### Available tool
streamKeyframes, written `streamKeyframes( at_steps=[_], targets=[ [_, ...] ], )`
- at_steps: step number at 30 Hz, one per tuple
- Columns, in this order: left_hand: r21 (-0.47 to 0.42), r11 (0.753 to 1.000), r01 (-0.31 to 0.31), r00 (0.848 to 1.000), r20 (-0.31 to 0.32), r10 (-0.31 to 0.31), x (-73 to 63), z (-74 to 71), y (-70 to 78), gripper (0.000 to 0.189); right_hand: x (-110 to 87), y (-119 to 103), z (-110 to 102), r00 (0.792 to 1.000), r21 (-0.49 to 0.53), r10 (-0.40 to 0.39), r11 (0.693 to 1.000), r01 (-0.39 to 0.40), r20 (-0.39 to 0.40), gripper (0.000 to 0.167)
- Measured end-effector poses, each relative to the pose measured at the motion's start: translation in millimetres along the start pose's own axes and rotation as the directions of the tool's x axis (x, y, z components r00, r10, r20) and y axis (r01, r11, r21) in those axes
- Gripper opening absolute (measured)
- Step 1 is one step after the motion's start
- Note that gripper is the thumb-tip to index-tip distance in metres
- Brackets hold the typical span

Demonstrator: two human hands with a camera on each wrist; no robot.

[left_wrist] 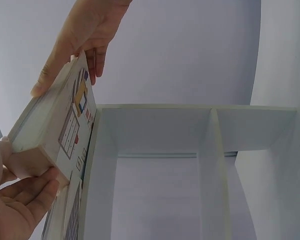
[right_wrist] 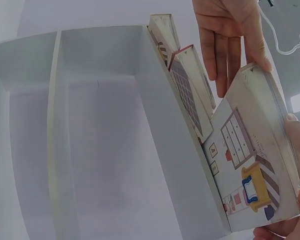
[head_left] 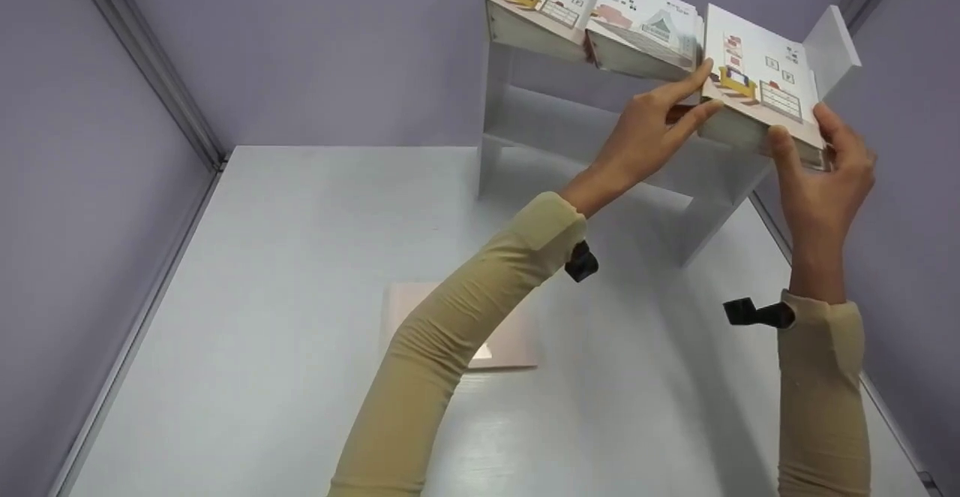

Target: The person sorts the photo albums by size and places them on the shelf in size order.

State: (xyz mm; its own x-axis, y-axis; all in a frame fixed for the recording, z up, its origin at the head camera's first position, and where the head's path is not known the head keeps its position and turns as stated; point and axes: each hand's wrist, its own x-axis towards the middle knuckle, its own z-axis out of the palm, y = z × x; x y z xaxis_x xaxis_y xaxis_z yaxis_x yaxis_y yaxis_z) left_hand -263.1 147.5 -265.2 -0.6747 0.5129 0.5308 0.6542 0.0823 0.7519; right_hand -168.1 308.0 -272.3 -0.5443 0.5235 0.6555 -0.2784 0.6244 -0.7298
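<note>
A thick book with a white cover, printed with a yellow chair and a drawer chest, sits tilted at the right end of a white shelf unit's top. My left hand holds its left edge between thumb and fingers. On its lower right corner, my right hand grips with thumb and fingers. Both hands also show around the book in the right wrist view. Left of it, a book with a tent picture and another chair-printed book lean on the shelf top.
An upright white end panel rises right of the books. On the white table lies a pink flat item, partly covered by my left sleeve. Purple-grey walls stand around the table.
</note>
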Motion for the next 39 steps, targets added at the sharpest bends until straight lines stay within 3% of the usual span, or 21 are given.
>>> streamKeyframes(
  at_steps=[6,13,17,22,28,33,39],
  targets=[
    [-0.011,1.0,0.002,0.998,-0.058,-0.002,0.9,0.7,-1.3,0.051,1.5,2.3,0.1,0.999,0.003,0.016,1.0,-0.016,-0.027,0.042],
    [-0.023,1.0,-0.015,0.994,-0.109,0.012,2.2,2.4,-1.9,0.045,1.2,4.5,-3.7,0.997,0.085,0.042,0.996,-0.036,-0.068,0.03],
    [-0.011,0.998,-0.065,0.987,-0.148,0.062,1.4,2.1,-2.5,0.039,-1.1,5.9,-2.2,0.994,0.145,0.006,0.989,0.01,-0.108,0.027],
    [0.021,0.993,-0.117,0.976,-0.182,0.119,0.9,0.9,-3.2,0.033,-1.9,12.1,0.0,0.99,0.129,-0.084,0.987,0.098,-0.11,0.025],
    [0.015,0.982,-0.187,0.958,-0.219,0.186,-0.9,2.7,-4.6,0.028,3.0,32.9,1.7,0.991,0.114,-0.081,0.989,0.093,-0.104,0.022],
    [-0.033,0.978,-0.205,0.957,-0.214,0.194,-4.4,4.1,-5.5,0.03,4.8,41.6,1.4,0.993,0.14,-0.077,0.986,0.09,-0.095,0.017],
    [0.017,0.978,-0.208,0.967,-0.148,0.209,-6.8,4.3,-4.1,0.042,4.1,29.2,-1.1,0.993,0.235,-0.066,0.968,0.088,-0.099,0.015]
  ],
)
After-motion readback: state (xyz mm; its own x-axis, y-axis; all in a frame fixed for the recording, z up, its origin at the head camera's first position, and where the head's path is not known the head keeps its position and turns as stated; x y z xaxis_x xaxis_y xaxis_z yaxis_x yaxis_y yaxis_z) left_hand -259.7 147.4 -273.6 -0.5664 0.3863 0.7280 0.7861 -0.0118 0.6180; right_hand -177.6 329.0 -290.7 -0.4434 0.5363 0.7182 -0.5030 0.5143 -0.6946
